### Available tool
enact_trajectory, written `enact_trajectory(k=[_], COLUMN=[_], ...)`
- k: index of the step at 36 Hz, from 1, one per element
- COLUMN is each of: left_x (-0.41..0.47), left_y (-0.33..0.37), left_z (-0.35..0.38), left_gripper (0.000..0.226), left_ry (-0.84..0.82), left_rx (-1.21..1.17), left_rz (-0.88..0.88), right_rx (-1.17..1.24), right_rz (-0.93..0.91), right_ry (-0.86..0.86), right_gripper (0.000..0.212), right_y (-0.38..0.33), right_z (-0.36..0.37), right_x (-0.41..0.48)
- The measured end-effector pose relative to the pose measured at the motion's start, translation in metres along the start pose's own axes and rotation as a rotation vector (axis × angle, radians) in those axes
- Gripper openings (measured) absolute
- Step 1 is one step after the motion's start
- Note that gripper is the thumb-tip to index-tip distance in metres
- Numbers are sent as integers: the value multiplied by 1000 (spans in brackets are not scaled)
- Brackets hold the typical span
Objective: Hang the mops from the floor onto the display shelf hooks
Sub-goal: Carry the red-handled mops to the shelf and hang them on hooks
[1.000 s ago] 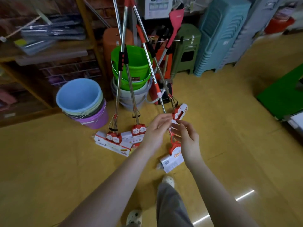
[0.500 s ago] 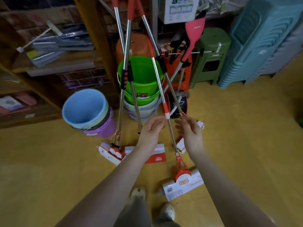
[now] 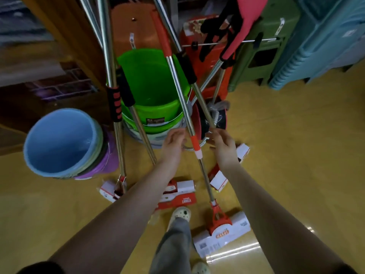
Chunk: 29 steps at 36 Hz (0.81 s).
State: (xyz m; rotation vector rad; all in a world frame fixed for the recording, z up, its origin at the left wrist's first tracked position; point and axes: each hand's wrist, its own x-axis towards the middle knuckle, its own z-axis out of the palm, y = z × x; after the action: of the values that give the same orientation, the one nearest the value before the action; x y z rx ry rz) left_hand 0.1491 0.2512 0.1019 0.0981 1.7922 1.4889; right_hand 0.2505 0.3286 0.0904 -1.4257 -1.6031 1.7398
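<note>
Several sponge mops stand on the yellow floor, their steel poles leaning up toward the shelf. Their heads sit in white-and-red card sleeves: one at the front right (image 3: 221,234), one in the middle (image 3: 177,194), one on the left (image 3: 110,190) and one behind my right wrist (image 3: 227,175). The front mop's pole (image 3: 194,143), with an orange and white collar, runs up between my hands. My left hand (image 3: 173,141) is just left of it, fingers curled and apart. My right hand (image 3: 221,143) has its fingertips at the lower end of a black-gripped pole (image 3: 205,113); its grip is unclear.
A stack of buckets with a blue one on top (image 3: 59,141) stands at the left, and green buckets (image 3: 150,82) behind the poles. A wooden shelf post (image 3: 79,36) rises beyond them. A wire hook with black gloves (image 3: 227,42), a green stool (image 3: 256,56) and blue stools (image 3: 325,36) fill the back right.
My view has come closer to the mops and tilted down. Both hands moved from the mop heads up to the poles, either side of the orange-collared pole.
</note>
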Motion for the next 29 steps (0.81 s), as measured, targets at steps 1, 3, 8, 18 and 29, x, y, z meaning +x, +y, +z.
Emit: enact_trajectory(k=[1,3,8,18,29], left_x=[15,44,96,145,107], left_y=[-1,-5,-12,-28,-26], left_z=[1,6,22,39,46], left_gripper=[11,10,40,47,53], left_ry=[12,44,70,10,-53], left_rx=[7,25,125,5,37], left_rz=[-5,-23,-123,-320,-215], right_rx=[2,4,-51,-198,-21], right_rz=[19,62,175,186,102], right_ry=[0,-7,-74,-156,-157], right_gripper=[14,13,37,40,32], right_y=[4,13,39,59,46], right_z=[3,9,24,44,37], right_x=[13,37,79,113,97])
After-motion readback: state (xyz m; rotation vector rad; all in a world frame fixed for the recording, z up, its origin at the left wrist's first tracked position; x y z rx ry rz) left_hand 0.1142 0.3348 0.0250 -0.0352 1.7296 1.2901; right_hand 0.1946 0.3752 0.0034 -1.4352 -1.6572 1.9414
